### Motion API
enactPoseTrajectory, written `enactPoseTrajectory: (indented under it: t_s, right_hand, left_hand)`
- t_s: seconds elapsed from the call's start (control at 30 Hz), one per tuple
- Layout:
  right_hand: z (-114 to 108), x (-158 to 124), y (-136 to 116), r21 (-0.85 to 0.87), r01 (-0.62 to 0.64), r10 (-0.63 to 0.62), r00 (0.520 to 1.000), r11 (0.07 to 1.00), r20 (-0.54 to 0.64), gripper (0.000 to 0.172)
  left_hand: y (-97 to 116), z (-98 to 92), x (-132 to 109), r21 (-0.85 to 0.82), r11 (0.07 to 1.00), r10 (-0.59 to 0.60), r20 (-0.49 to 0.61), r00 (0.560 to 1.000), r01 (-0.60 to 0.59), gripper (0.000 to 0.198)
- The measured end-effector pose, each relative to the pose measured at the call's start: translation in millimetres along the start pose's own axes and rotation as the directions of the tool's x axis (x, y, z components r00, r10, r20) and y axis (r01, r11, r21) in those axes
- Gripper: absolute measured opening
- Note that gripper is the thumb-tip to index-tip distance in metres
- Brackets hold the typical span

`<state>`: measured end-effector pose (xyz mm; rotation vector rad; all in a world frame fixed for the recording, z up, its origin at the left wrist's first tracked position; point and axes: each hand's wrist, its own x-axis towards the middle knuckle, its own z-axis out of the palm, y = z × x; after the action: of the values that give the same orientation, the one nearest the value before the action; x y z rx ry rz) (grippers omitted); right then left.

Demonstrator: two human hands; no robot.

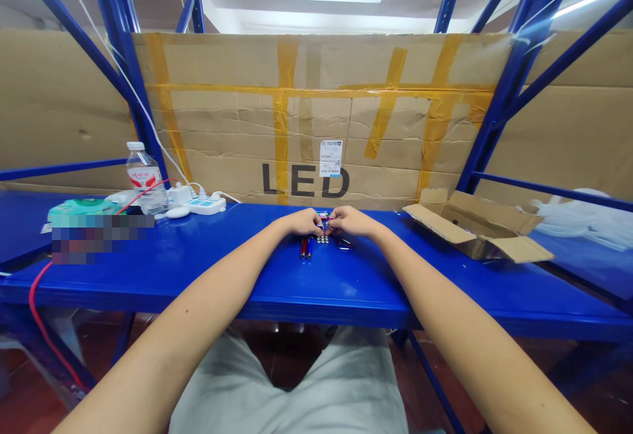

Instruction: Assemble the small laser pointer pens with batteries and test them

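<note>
My left hand (305, 222) and my right hand (350, 221) are close together over the middle of the blue table (198, 249). Both have their fingers pinched, and what lies between them is too small to make out. Just below the fingertips sit several small silvery round pieces (322, 239). A red tube (303, 248) and a blue tube (310, 248) lie side by side below my left hand. Dark shiny pieces (345, 245) lie under my right hand. More small coloured items (324, 215) show behind the fingers, partly hidden.
An open cardboard box (475, 223) stands at the right. On the left are a water bottle (147, 180), a white power strip (205, 204), a green packet (84, 208) and a red cable (37, 315). A large cardboard sheet (237, 124) stands behind the table.
</note>
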<state>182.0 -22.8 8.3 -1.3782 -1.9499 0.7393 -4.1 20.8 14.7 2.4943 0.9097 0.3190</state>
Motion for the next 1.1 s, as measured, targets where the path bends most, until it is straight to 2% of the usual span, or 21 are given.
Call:
enactPoseTrajectory:
  t_s: [0.2,0.33,0.43,0.57,0.67,0.87,0.97,1.1]
  right_hand:
    - [-1,-2,-4,0.041,-0.001,0.0,1.0,0.999,0.019,0.011]
    - [-7,-5,-10,0.123,0.007,0.002,0.998,0.992,-0.068,0.011]
    - [-13,-6,-9,0.141,-0.001,0.016,0.994,0.99,-0.111,0.012]
    - [-15,-6,-7,0.131,0.0,0.016,0.993,0.991,-0.121,0.013]
    - [-14,-8,-9,0.121,-0.018,0.032,0.993,0.992,-0.113,0.013]
    - [-12,-14,-18,0.091,-0.005,0.012,0.997,0.996,-0.077,0.013]
    - [-13,-17,-21,0.067,-0.007,0.012,0.997,0.998,-0.076,0.013]
    - [-13,-18,-23,0.068,-0.013,0.018,0.997,0.998,-0.072,0.014]
  left_hand:
    - [-1,-1.9,0,-0.007,1.0,-0.004,-0.014,1.0,0.004,0.017]
    - [-5,-13.7,-5,-0.024,0.998,-0.065,-0.12,0.991,0.062,0.024]
    - [-9,-23.2,-11,0.043,0.985,-0.157,-0.192,0.969,0.169,0.022]
    - [-11,-25.8,-16,0.262,0.895,-0.331,-0.151,0.932,0.36,0.006]
    - [-10,-24.4,-18,0.319,0.853,-0.391,-0.134,0.91,0.413,0.007]
    - [-1,-30.4,-25,0.314,0.8,-0.504,-0.11,0.857,0.511,0.014]
    - [2,-33.4,-29,0.239,0.8,-0.55,-0.075,0.832,0.55,0.011]
    - [0,-35.0,-31,0.127,0.817,-0.558,-0.074,0.827,0.563,0.009]
